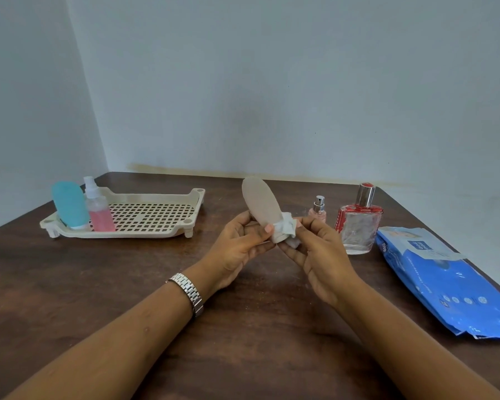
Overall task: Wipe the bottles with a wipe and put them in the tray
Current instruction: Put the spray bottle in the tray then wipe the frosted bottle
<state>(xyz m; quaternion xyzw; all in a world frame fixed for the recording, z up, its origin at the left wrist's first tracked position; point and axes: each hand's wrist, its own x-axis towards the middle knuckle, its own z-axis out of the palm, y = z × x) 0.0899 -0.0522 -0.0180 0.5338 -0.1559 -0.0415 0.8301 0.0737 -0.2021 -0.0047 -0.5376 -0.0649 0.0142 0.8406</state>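
My left hand [237,246] grips a beige squeeze bottle [260,204] near its lower end, holding it tilted above the table. My right hand [318,249] pinches a white wipe [286,229] wrapped around the bottle's cap end. A cream perforated tray [156,215] lies at the left back of the table. In its left end stand a blue squeeze bottle [70,204] and a clear spray bottle [98,210] with pink liquid. On the table to the right stand a small pink spray bottle [318,210] and a clear glass perfume bottle [358,223] with red trim.
A blue pack of wipes [445,278] lies at the right edge of the dark wooden table [127,284]. Grey walls close off the back and the left side. A metal watch [189,293] is on my left wrist.
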